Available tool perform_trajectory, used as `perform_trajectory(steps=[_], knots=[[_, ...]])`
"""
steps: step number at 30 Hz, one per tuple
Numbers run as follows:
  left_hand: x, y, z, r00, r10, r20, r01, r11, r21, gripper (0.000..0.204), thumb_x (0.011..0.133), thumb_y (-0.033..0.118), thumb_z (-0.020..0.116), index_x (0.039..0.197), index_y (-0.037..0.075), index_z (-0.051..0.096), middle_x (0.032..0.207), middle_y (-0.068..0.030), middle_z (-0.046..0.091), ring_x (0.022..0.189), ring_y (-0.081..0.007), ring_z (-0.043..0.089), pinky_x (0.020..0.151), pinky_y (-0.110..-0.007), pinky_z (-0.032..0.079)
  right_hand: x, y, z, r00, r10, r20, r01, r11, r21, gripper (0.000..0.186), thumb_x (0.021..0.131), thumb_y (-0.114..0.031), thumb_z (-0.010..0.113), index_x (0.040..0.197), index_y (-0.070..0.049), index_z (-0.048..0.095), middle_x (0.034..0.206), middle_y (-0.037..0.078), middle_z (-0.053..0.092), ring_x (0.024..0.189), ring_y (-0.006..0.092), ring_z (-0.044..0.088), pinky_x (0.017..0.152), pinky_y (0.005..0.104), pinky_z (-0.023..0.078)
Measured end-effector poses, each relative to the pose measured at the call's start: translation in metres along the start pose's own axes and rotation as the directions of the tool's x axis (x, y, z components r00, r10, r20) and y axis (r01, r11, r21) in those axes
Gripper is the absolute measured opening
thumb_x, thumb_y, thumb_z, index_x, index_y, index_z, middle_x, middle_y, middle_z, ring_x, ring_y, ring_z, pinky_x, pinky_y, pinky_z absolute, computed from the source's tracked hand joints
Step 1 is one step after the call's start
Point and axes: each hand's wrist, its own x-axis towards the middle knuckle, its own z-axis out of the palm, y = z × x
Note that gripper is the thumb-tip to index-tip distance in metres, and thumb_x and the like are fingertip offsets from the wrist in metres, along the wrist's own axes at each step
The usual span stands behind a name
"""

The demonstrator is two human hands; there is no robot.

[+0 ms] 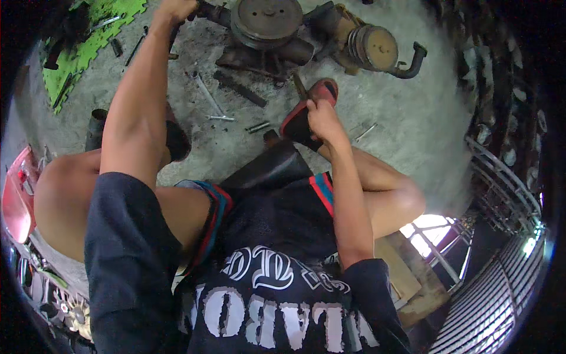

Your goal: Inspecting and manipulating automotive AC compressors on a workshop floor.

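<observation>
My left hand (177,9), arm stretched far forward, is closed at the dark pipe end of a greasy machine part with a round pulley (266,19). Its fingers are partly cut off by the upper edge, so what they grip is unclear. My right hand (323,121) is closed in front of my right foot, which wears a red and black slipper (323,89). A narrow brownish bar (299,86) sticks up and forward from that fist. Right of the pulley part lies a second, yellowish-brown part with a grooved pulley (377,48), joined to or touching it.
On the concrete floor lie a T-handled wrench (211,97), a dark flat bar (239,88), a small socket piece (257,127) and a thin metal rod (366,132). A bent black pipe (413,64) is at right. Green foam mat (88,50) with tools lies far left.
</observation>
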Motion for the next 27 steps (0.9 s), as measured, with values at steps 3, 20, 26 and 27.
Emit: perform_trajectory(steps=[3, 20, 26, 27], knots=[[-0.005, 0.011, 0.01, 0.997, -0.072, -0.04, 0.074, 0.996, 0.049, 0.023, 0.065, 0.02, 0.062, 0.063, -0.002, 0.068, 0.063, -0.0189, 0.065, 0.061, -0.0322, 0.063, 0.058, -0.043, 0.049, 0.018, -0.002, 0.015, 0.983, 0.17, 0.071, -0.184, 0.917, 0.354, 0.038, 0.098, -0.025, 0.048, 0.094, 0.01, 0.058, 0.092, 0.035, 0.063, 0.074, 0.0433, 0.067, 0.069, 0.0502, 0.051], [0.011, -0.014, 0.034, 0.962, -0.031, -0.271, 0.093, 0.971, 0.219, 0.038, 0.07, 0.024, 0.059, 0.092, -0.006, 0.069, 0.098, -0.0299, 0.066, 0.096, -0.0442, 0.064, 0.08, -0.049, 0.051, 0.135, -0.062, 0.066, 0.973, 0.171, 0.157, -0.197, 0.965, 0.172, 0.018, 0.077, -0.008, 0.061, 0.081, 0.007, 0.07, 0.078, 0.024, 0.069, 0.077, 0.0354, 0.071, 0.067, 0.0406, 0.055], [0.004, 0.005, 0.023, 0.999, -0.021, -0.03, 0.027, 0.978, 0.207, 0.045, 0.07, 0.024, 0.058, 0.097, -0.011, 0.066, 0.102, -0.0334, 0.064, 0.099, -0.0458, 0.062, 0.085, -0.049, 0.051, 0.097, -0.024, 0.099, 0.986, 0.138, -0.094, -0.081, 0.886, 0.456, 0.016, 0.083, -0.004, 0.053, 0.08, 0.008, 0.063, 0.072, 0.022, 0.064, 0.06, 0.0326, 0.066, 0.049, 0.048, 0.048], [-0.003, -0.002, 0.017, 0.998, -0.054, -0.04, 0.062, 0.973, 0.222, 0.045, 0.07, 0.024, 0.058, 0.097, -0.011, 0.066, 0.102, -0.0334, 0.064, 0.099, -0.0458, 0.062, 0.085, -0.049, 0.051, 0.086, -0.03, 0.109, 0.966, 0.211, -0.147, -0.114, 0.863, 0.492, 0.017, 0.084, -0.006, 0.053, 0.083, 0.008, 0.063, 0.075, 0.024, 0.065, 0.066, 0.0341, 0.068, 0.054, 0.0488, 0.05]])
